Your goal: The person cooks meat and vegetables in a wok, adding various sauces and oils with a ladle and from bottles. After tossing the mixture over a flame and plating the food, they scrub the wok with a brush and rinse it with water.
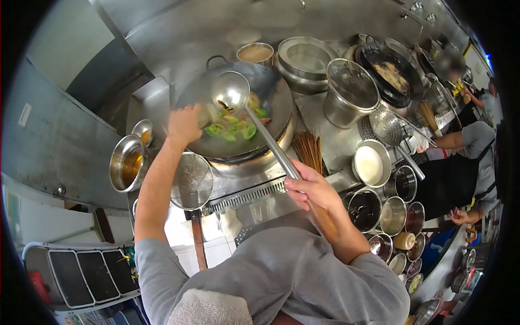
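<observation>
My right hand (310, 189) is wrapped around the handle of a long metal ladle (232, 91), near where steel meets wood. The ladle's bowl is over the wok (189, 143), with a few dark bits in it. Green vegetable pieces (233, 127) and some brownish pieces lie in the wok. At the wok's left side, my left hand (184, 125) is closed on a pale, blurred container (208, 115), tilted toward the food. Its exact shape is partly hidden by my fingers.
A mesh strainer (192, 180) rests before the wok, beside pots of amber liquid (127, 163). A bamboo brush (309, 151), a tall pot (352, 92) and several seasoning pots (392, 215) stand right. A second wok (390, 76) holds frying food. Co-workers (455, 168) stand at far right.
</observation>
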Motion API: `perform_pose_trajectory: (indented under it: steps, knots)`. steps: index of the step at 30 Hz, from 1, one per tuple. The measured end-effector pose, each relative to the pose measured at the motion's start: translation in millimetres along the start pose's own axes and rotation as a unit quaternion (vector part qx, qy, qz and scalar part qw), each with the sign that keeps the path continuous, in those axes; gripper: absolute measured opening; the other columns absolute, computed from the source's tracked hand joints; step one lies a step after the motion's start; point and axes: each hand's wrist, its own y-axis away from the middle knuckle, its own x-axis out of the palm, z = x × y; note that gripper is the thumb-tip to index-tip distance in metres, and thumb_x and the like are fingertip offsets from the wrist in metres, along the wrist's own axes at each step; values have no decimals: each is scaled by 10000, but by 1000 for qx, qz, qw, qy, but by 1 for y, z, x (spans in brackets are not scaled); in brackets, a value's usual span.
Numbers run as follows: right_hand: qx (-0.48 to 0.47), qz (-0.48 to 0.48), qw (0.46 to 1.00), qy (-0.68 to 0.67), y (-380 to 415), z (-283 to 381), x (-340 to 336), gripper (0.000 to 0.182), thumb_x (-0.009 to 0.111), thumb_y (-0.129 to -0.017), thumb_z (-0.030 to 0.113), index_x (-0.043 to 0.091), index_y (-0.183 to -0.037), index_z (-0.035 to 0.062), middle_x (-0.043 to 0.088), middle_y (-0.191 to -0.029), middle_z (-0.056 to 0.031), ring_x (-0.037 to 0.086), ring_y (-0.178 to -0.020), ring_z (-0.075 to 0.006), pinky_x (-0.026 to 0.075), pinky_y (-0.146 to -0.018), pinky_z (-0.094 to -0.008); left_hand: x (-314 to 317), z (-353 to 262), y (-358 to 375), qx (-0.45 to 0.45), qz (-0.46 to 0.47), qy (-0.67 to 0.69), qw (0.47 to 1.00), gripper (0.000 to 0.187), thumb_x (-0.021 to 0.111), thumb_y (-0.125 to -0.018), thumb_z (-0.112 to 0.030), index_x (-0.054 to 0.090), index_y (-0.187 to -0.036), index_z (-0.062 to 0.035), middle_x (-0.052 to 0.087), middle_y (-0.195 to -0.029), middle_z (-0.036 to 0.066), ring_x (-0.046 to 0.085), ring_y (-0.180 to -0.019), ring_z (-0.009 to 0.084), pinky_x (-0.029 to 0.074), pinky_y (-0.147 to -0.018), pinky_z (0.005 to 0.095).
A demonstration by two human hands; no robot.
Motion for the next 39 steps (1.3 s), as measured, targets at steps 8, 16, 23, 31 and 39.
perform_pose_trajectory:
  steps: [8,16,23,31,39]
  knots:
    - [17,0,1000,-4,-3,-1,1,370,525,-947,72,396,-1293,41,396,-699,32,382,-492,-34,360,-360,-214,-4,-1,6,-31,-28,-29,999,611,795,-643,-260,488,-1157,-138,633,-1059,94,640,-964,292,485,-807,417]
    - [25,-18,998,-61,-6,1,7,336,554,-931,84,422,-1239,58,416,-732,26,380,-504,-26,337,-364,-195,-4,-1,10,-27,-37,-6,999,615,796,-639,-257,478,-1150,-132,629,-1054,114,644,-961,318,493,-833,434]
    - [28,-15,981,-189,-15,-3,-18,279,551,-921,71,449,-1180,59,446,-756,16,393,-500,-18,308,-350,-173,10,2,20,-79,-53,109,990,658,793,-648,-295,487,-1203,-118,628,-1051,145,636,-969,327,501,-828,435]
    - [-13,-137,968,209,-93,-4,-47,212,568,-886,77,475,-1073,41,464,-667,8,446,-497,-76,369,-392,-254,-14,2,69,-159,-186,433,868,759,817,-663,-306,477,-1265,7,624,-1139,233,606,-1073,355,485,-898,409]
    - [36,-85,989,116,-98,-21,-47,382,598,-866,90,454,-1212,21,476,-691,-1,442,-488,-91,370,-400,-269,-20,-27,201,-180,-283,643,689,697,849,-638,-188,506,-1218,-10,635,-1085,123,601,-990,217,459,-894,358]
